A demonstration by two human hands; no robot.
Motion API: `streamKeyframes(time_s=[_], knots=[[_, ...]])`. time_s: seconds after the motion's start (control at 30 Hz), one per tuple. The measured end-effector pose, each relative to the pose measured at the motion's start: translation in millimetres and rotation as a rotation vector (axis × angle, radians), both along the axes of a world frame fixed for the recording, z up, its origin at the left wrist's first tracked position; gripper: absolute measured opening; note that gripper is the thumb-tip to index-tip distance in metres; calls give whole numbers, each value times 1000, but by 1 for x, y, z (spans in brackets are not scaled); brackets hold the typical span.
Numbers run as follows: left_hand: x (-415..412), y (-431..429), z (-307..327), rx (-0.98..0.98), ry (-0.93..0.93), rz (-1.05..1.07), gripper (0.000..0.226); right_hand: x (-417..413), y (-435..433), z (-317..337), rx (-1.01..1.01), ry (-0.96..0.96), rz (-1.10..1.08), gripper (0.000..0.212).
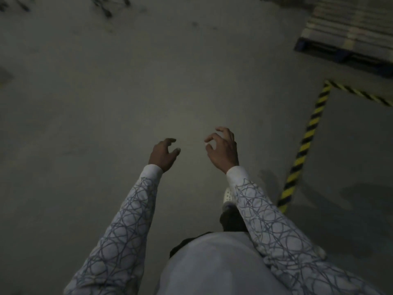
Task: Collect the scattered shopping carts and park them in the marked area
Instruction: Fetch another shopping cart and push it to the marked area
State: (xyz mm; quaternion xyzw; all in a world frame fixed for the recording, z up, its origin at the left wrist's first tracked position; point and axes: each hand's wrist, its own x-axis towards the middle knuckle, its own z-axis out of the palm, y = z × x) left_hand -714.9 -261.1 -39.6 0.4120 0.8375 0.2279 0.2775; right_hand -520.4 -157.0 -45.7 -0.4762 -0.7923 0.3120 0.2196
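Head view shows us a grey concrete floor (pixel 106 92) filling most of the frame. At its far right corner we see a pallet (pixel 348 37) stacked with flat boards. Nearer, yellow-and-black hazard tape (pixel 306 141) marks an area's corner at the right edge, its long arm running toward us. Blurred cart legs and wheels (pixel 104 6) show at the far left edge; we cannot tell their heading. Our left hand (pixel 164 155) and right hand (pixel 223 147) hover with fingers loosely curled, holding nothing.
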Motion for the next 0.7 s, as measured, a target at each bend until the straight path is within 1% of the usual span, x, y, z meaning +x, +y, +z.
streamKeyframes(time_s=[0.17, 0.23, 0.3, 0.37, 0.47, 0.57, 0.7], knots=[[-56, 92, 20, 128, 65, 146, 39, -71, 133, 31, 22, 13, 111, 9], [-75, 121, 29, 171, 73, 220, 39, -103, 172, 46, 28, 48, 114, 6], [-95, 142, 35, 183, 88, 271, 46, -136, 201, 54, 28, 77, 125, 4], [-123, 163, 39, 186, 109, 296, 51, -171, 227, 55, 40, 81, 185, 4], [-180, 192, 35, 157, 123, 368, 44, -231, 268, 52, 35, 81, 238, 5], [-248, 220, 26, 118, 149, 405, 46, -302, 303, 41, 38, 83, 281, 7], [-354, 261, 23, 121, 147, 443, 47, -406, 350, 41, 13, 58, 335, 8]])
